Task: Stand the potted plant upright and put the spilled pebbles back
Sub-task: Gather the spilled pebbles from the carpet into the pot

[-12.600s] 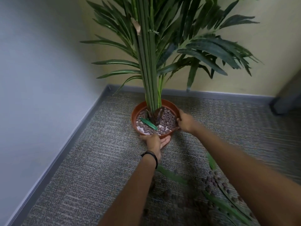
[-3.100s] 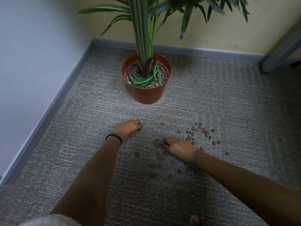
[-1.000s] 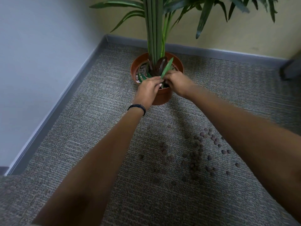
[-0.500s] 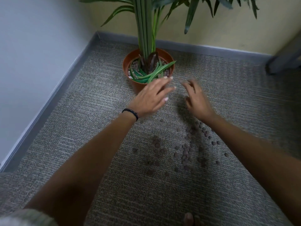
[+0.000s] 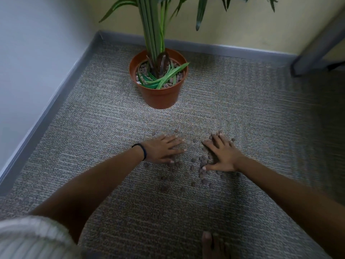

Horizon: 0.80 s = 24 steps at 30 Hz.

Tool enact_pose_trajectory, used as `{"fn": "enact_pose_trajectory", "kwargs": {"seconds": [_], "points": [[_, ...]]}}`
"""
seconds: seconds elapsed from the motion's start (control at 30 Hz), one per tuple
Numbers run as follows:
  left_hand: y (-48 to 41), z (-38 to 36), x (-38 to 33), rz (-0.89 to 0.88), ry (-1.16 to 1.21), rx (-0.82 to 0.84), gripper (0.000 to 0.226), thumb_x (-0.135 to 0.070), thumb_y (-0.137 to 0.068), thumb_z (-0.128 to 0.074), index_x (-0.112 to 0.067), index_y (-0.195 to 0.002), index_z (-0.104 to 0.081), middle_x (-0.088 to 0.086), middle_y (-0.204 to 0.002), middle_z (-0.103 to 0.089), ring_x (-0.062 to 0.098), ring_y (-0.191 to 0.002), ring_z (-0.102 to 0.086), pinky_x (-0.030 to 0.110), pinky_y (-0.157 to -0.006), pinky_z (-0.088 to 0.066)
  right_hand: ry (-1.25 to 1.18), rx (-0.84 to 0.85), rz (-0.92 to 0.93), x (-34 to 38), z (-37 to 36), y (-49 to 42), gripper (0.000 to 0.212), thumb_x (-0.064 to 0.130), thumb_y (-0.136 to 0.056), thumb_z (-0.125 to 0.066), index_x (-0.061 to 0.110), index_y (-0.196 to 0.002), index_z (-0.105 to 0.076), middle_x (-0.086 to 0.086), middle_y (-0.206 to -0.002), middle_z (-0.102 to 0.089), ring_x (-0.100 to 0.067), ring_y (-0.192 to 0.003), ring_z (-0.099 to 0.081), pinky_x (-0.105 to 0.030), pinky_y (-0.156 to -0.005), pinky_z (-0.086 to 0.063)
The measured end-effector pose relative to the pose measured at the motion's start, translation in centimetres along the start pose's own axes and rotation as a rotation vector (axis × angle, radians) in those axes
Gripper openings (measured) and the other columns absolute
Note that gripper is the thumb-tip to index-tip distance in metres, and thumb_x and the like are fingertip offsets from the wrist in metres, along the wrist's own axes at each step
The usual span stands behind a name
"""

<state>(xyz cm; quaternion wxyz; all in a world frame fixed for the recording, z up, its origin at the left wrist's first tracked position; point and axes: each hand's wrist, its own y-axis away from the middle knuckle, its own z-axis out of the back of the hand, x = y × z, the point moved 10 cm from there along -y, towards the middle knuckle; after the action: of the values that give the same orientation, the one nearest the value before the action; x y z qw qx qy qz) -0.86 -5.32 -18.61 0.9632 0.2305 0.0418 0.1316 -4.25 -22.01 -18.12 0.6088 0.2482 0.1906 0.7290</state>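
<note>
The terracotta pot point(image 5: 158, 94) stands upright on the carpet near the room's corner, with green stems point(image 5: 153, 30) rising out of it and brown pebbles plus loose green leaves inside. Several spilled pebbles point(image 5: 202, 161) lie scattered on the carpet in front of the pot. My left hand point(image 5: 164, 149), with a dark wristband, lies flat and open on the carpet at the left of the pebbles. My right hand point(image 5: 222, 156) lies flat with fingers spread over the pebbles at the right. Neither hand holds anything that I can see.
Grey baseboard point(image 5: 56, 98) runs along the left wall and the back wall. A grey furniture leg point(image 5: 317, 45) slants at the upper right. My bare foot point(image 5: 211, 245) shows at the bottom edge. Grey patterned carpet covers the floor.
Both hands have come back from the pot's rim down to the carpet and now rest flat among the spilled pebbles. The pot has not moved.
</note>
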Motion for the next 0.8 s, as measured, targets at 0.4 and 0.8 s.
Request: {"fn": "enact_pose_trajectory", "kwargs": {"seconds": [0.4, 0.8], "points": [[0.4, -0.4, -3.0, -0.181, -0.036, 0.011, 0.057, -0.050, -0.098, -0.024, -0.035, -0.148, -0.002, 0.005, -0.159, 0.006, 0.030, -0.145, 0.003, 0.051, -0.117, -0.011, 0.133, -0.014, 0.232, 6.0, -1.8, 0.2, 0.107, 0.074, -0.073, -0.051, 0.027, -0.149, 0.007, -0.012, -0.157, 0.019, -0.036, -0.142, 0.023, -0.057, -0.116, -0.011], [1.6, -0.6, -4.0, -0.291, -0.101, 0.001, 0.053, -0.041, -0.100, -0.027, -0.038, -0.147, -0.003, 0.000, -0.159, 0.006, 0.029, -0.146, 0.003, 0.048, -0.117, -0.006, 0.130, -0.105, 0.216, 5.1, -2.2, 1.3, 0.055, 0.045, -0.099, -0.024, 0.035, -0.148, 0.000, -0.011, -0.158, 0.019, -0.041, -0.142, 0.020, -0.054, -0.109, -0.036]]}}
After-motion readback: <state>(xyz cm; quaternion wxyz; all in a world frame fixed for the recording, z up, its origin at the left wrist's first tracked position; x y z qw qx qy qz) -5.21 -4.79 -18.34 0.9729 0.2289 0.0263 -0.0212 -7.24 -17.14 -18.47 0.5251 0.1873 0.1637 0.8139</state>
